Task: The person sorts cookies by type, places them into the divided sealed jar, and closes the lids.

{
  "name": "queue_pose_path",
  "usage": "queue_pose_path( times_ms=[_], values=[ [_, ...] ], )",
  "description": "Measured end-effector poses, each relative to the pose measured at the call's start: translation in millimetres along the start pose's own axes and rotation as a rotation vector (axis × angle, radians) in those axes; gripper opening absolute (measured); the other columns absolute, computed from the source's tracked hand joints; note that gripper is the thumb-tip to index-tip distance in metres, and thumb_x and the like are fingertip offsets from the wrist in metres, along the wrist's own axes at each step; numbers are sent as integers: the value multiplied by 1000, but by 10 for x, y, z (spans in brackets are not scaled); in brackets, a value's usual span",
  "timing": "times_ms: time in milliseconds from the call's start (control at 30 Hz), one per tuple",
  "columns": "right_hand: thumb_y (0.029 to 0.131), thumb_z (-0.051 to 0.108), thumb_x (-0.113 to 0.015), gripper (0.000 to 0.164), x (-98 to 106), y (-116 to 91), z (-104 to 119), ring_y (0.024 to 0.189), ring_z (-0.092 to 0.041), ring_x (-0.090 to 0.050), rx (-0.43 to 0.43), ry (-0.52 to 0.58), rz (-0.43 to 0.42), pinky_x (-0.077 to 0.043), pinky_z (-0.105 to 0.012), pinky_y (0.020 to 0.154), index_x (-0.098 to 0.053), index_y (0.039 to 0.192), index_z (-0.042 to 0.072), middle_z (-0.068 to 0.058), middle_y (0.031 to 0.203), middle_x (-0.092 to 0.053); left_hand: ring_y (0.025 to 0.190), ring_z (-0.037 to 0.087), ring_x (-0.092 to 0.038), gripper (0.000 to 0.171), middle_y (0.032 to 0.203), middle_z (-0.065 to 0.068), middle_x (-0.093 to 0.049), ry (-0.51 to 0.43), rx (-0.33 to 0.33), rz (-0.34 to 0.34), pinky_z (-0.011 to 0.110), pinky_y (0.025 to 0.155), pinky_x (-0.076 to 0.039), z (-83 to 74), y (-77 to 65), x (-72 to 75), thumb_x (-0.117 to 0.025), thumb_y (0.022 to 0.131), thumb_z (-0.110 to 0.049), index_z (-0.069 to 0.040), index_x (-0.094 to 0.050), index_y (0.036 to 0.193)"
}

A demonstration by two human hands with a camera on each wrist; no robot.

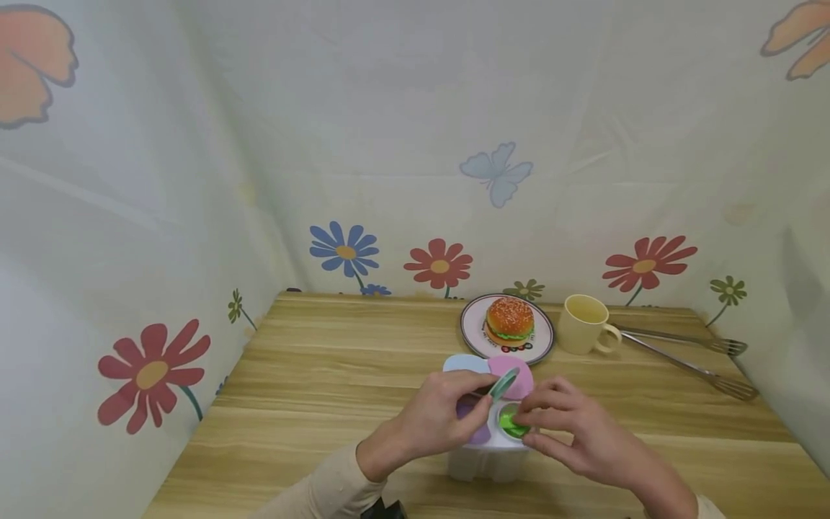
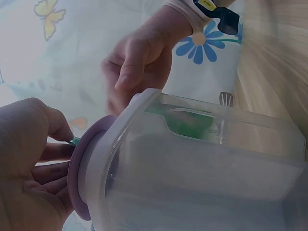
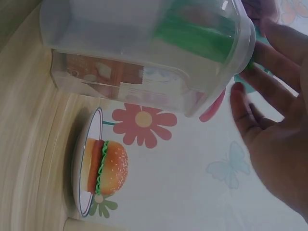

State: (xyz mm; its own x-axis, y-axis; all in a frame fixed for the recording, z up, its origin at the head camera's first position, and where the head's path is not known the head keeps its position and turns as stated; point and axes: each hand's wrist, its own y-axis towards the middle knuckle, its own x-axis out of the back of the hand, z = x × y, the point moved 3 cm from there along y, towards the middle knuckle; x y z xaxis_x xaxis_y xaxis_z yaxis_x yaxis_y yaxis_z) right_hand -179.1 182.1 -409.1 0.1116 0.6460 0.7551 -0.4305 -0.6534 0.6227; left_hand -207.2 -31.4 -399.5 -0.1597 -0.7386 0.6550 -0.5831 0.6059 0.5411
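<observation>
A clear storage box (image 1: 488,461) with a white top stands upright on the table. Light blue (image 1: 465,362), pink (image 1: 511,376) and purple (image 1: 480,432) round lids cover three of its openings. My left hand (image 1: 444,412) pinches a teal round lid (image 1: 503,385), tilted on edge above the top. Green packaging (image 1: 512,424) shows in the uncovered round opening, and its lower part (image 2: 190,124) is inside a compartment. My right hand (image 1: 573,430) is at that opening, its fingers extended and touching the green packaging and rim. Brown packaging (image 3: 106,74) fills another compartment.
Behind the box is a plate (image 1: 473,328) bearing a toy hamburger (image 1: 510,321). A yellow mug (image 1: 583,326) stands to its right, near two long-handled metal kitchen tools, a slotted turner (image 1: 723,346) and a whisk-like one (image 1: 733,387). Flower-printed curtain (image 1: 402,180) surrounds the table.
</observation>
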Motion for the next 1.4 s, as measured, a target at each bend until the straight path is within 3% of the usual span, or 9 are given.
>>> queue_pose_path(
  times_ms=[100, 200, 533, 733, 1000, 1167, 1267, 1400],
  values=[
    [82, 26, -78, 16, -29, -13, -1, 106, -9, -49, -19, -3, 69, -42, -19, 90, -72, 96, 31, 17, 104, -64, 93, 0, -65, 25, 105, 3, -72, 10, -20, -11, 8, 81, -50, -1, -2, -3, -62, 92, -12, -5, -68, 115],
    [81, 24, -79, 17, -41, -21, -4, 106, -10, -49, -16, 15, 68, -41, -20, 91, -71, 96, 29, 17, 103, -64, 93, 0, -64, 24, 104, 1, -72, 26, -43, -22, 9, 83, -50, -4, 0, -7, -63, 91, -12, -6, -69, 114],
    [74, 21, -85, 33, -57, -65, -39, 102, -11, -55, 46, 57, -74, -42, -13, 91, -69, 103, 23, 8, 107, -66, 98, 1, -64, 25, 107, 0, -72, 53, -80, 6, 10, 86, -49, -37, -9, -15, -64, 91, -13, -9, -69, 115],
    [71, 20, -88, 37, -68, -122, -64, 101, -12, -58, 14, 97, -156, -43, -12, 95, -69, 102, 21, 6, 106, -66, 99, 1, -64, 24, 107, 1, -72, 53, -96, 20, 11, 87, -49, -43, 0, -13, -64, 91, -12, -8, -70, 114],
    [63, 17, -92, 48, -58, -185, -49, 96, -7, -61, -137, 74, -175, -46, -9, 89, -68, 105, 23, 4, 105, -66, 105, -1, -62, 25, 113, 1, -72, 91, -122, 80, 12, 91, -48, -54, 14, -17, -64, 92, -15, -8, -71, 115],
    [64, 19, -91, 50, -75, -230, -49, 90, -5, -63, -223, 50, -166, -49, -9, 82, -66, 107, 25, 7, 107, -64, 109, 1, -63, 26, 115, 1, -71, 104, -135, 119, 12, 92, -48, -75, 16, -19, -64, 92, -17, -8, -71, 115],
    [67, 19, -90, 48, -89, -252, -47, 91, -7, -63, -270, 75, -148, -50, -11, 80, -67, 108, 21, 6, 108, -64, 109, 1, -63, 25, 115, 1, -71, 119, -154, 130, 12, 92, -48, -82, 18, -20, -63, 92, -17, -9, -71, 115],
    [71, 17, -87, 48, -119, -284, -56, 94, -9, -63, -359, 192, -132, -55, -19, 80, -63, 113, 15, 3, 109, -62, 108, 1, -63, 25, 115, 0, -71, 147, -168, 146, 12, 91, -48, -97, 16, -22, -62, 93, -20, -10, -71, 114]
  ],
)
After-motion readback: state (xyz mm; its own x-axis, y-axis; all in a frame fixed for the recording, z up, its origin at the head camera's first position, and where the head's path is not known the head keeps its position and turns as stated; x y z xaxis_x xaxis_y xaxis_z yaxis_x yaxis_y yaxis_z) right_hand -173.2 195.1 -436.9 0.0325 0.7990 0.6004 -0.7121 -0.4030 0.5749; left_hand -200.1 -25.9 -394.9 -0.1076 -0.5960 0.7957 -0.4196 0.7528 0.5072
